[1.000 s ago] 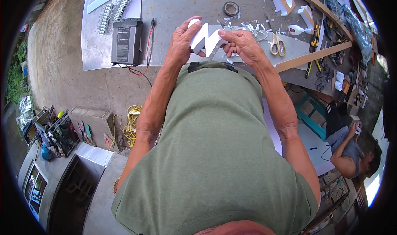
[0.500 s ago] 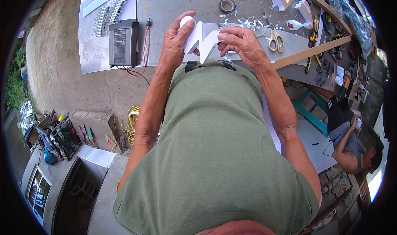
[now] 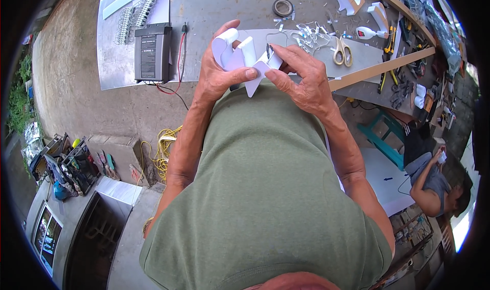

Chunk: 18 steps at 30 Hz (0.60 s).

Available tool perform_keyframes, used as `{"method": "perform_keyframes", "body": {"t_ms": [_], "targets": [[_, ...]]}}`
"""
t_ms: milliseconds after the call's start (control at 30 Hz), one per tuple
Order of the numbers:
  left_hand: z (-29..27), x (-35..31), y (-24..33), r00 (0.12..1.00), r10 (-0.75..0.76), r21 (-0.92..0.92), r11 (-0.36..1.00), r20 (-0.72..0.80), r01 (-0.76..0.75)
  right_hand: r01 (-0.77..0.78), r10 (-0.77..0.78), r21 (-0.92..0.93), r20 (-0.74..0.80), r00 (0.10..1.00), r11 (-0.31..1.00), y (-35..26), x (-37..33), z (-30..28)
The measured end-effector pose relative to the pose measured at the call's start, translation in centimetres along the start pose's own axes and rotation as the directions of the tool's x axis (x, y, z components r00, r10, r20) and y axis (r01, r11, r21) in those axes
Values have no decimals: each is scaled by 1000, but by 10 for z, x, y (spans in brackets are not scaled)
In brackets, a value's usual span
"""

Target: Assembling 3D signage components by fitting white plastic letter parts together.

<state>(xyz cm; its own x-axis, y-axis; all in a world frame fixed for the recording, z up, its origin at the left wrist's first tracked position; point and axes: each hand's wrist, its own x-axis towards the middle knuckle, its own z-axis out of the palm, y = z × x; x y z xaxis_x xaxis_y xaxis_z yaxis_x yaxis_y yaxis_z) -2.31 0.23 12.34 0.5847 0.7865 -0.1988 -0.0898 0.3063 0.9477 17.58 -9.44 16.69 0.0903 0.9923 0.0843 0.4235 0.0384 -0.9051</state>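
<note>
Both my hands hold a white zigzag-shaped sign letter (image 3: pixel 234 61) with deep side walls, close above the table's near edge. My left hand (image 3: pixel 217 80) wraps round its rounded left end, thumb pressed on the flat face. At the pointed right end, my right hand (image 3: pixel 307 78) pinches the letter between thumb and fingers. By the right fingertips shows a small dark piece (image 3: pixel 269 50), and a thin wire loops just beyond; I cannot make out how they join the letter. Past my right hand lie a tangle of small white wired modules (image 3: pixel 312 34) and cream-handled scissors (image 3: pixel 342 51).
Left on the metal table (image 3: pixel 209 9) stands a dark power supply box (image 3: pixel 152 53) with red and black leads. A tape roll (image 3: pixel 282 7), a white bottle (image 3: pixel 370 32), a brown strip (image 3: pixel 383 68) and pliers lie around. Another person (image 3: pixel 434 188) sits at far right.
The letter has been tilted so its flat face and side walls show more. My right hand has moved in over its right end, and the left thumb has shifted onto the face.
</note>
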Motion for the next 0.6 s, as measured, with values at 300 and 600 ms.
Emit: {"method": "perform_keyframes", "body": {"t_ms": [300, 600], "targets": [[3, -4, -2, 992, -119, -109, 987, -46, 113, 228, -236, -226, -9, 972, 947, 4, -5, 6], [5, -5, -4, 988, -142, -64, 988, -63, 138, 235, -268, -352, -48, 962, 906, 4, -12, 10]]}}
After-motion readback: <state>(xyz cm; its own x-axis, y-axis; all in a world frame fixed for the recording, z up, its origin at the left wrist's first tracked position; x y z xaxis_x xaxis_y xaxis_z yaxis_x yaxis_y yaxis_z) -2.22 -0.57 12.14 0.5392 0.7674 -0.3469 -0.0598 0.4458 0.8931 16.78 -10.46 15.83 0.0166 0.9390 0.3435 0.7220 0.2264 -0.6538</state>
